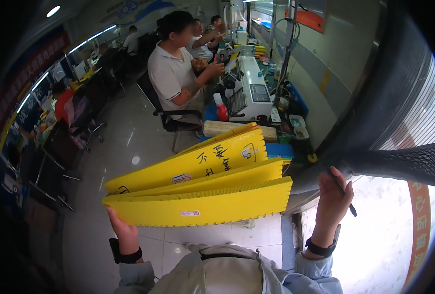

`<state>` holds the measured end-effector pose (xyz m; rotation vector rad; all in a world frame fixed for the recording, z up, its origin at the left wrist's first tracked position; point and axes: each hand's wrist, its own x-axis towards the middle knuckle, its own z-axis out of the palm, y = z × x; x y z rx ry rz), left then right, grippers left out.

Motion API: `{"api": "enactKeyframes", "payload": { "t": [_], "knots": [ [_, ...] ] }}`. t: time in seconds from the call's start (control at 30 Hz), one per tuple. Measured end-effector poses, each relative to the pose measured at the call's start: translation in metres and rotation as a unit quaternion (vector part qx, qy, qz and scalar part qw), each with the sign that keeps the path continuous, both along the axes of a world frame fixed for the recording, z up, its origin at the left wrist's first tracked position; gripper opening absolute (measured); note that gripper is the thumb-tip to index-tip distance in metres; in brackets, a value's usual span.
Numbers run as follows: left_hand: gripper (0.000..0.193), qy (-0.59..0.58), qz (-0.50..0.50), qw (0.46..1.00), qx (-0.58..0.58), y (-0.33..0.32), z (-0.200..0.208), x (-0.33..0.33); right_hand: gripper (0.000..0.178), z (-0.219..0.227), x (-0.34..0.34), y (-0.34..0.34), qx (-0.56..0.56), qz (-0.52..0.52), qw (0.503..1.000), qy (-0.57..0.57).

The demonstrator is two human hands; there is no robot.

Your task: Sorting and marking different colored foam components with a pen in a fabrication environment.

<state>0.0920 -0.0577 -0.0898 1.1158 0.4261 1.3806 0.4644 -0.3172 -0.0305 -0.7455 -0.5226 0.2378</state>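
My left hand (123, 229) grips the left end of a stack of long yellow foam boards (227, 202) with notched edges. The boards spread apart toward their right ends like a fan. Black handwriting and small paper labels show on a board at the back, and the front one bears a small label (189, 213). Most of my left fingers are hidden beneath the boards. Raised at the right, apart from the boards, my right hand (331, 201) is closed around a slim black pen (352, 209), which points downward.
Ahead, a workbench carries a white machine (256, 93), a red bottle (221, 107) and a wooden block (239, 129). A person (171, 73) sits there in a black chair. More people work at desks on the left. A dark curtain (398, 164) hangs by the bright doorway at right.
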Motion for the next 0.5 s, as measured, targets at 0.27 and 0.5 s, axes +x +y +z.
{"api": "enactKeyframes", "payload": {
  "t": [0.27, 0.5],
  "knots": [
    [0.055, -0.03, 0.129, 0.99, -0.045, 0.014, 0.01, -0.052, 0.025, -0.021, 0.012, -0.019, -0.079, -0.098, 0.991, 0.041],
    [0.055, -0.015, 0.211, 0.976, -0.046, 0.023, 0.001, -0.08, 0.023, -0.034, 0.036, -0.033, -0.21, -0.129, 0.968, 0.043]
  ]
}}
